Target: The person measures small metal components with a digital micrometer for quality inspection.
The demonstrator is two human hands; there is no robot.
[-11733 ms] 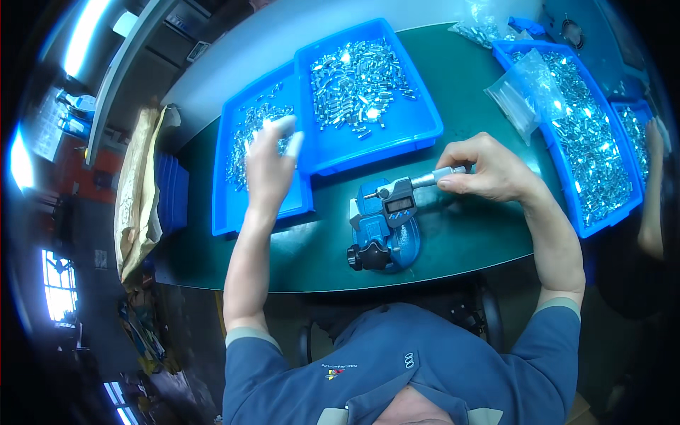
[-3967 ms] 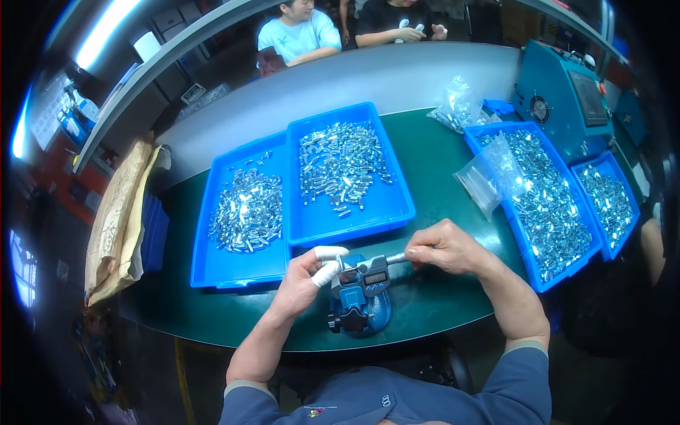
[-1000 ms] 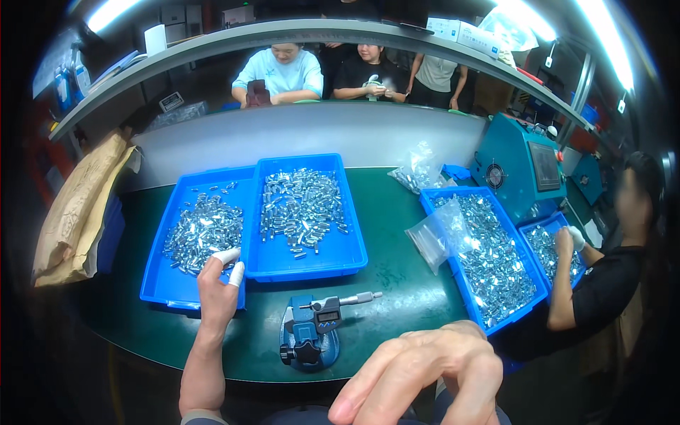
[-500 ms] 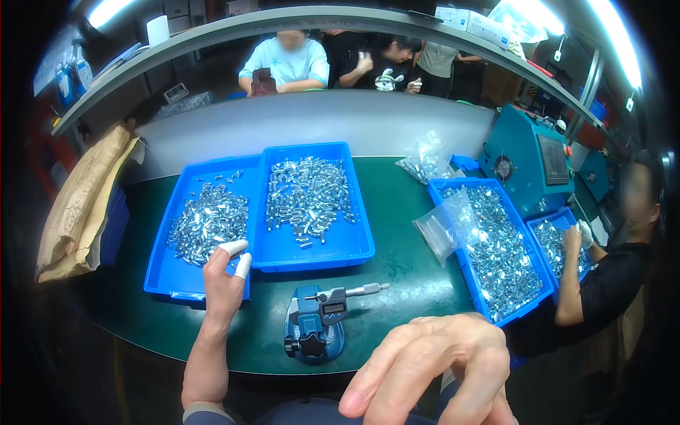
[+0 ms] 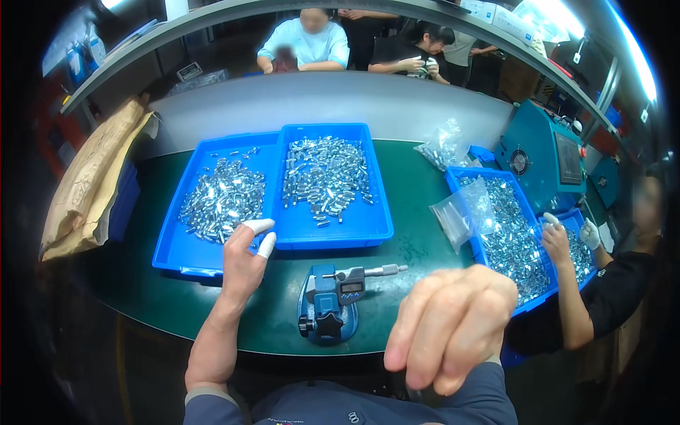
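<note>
My left hand (image 5: 244, 262), with white finger cots on thumb and forefinger, is at the near right corner of the left blue tray (image 5: 177, 260). Its thumb and forefinger are apart, and I see nothing held between them. Small shiny metal cylinders (image 5: 223, 198) are heaped in that tray. Close to the camera, my right hand (image 5: 453, 326) is raised with curled fingers pressed together; whatever they hold, if anything, is hidden. Between my hands a blue micrometer (image 5: 329, 304) on a stand rests on the green tabletop (image 5: 382, 304).
Beside the left tray sits a second blue tray (image 5: 333, 242) of similar metal parts. On the right are a large filled tray (image 5: 510, 234), a plastic bag (image 5: 457, 216) and a teal machine (image 5: 542, 156). A co-worker's hand (image 5: 556, 241) reaches in there. Wrapped brown paper (image 5: 92, 180) stands left.
My right hand has risen and its fingers have curled in. The left hand stays by the tray corner. The whole view has shifted slightly. The co-worker's hand has moved toward the large tray's edge.
</note>
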